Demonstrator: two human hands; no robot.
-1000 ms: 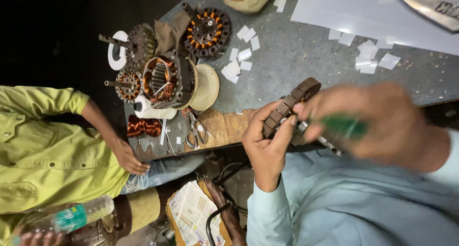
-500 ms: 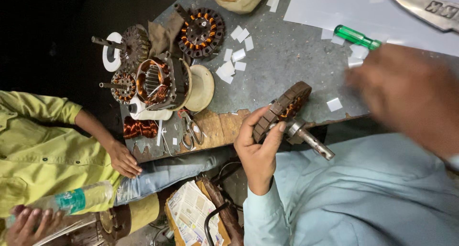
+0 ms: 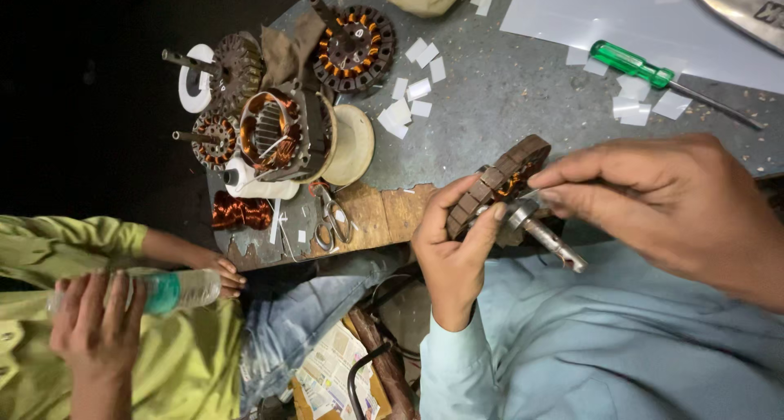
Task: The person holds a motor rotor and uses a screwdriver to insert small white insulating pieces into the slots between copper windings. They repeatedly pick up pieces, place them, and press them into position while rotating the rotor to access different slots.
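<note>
At mid-frame the left hand gripped a motor core above the bench edge. The right hand pinched a white slip at its slots; some windings were in, and the screwdriver lay at upper right.

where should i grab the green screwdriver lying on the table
Grip the green screwdriver by its thick green handle, coming from above with fingers across it. It lies flat on the grey table, handle toward the upper left and thin shaft running lower right, and nothing lies over the handle.
</note>
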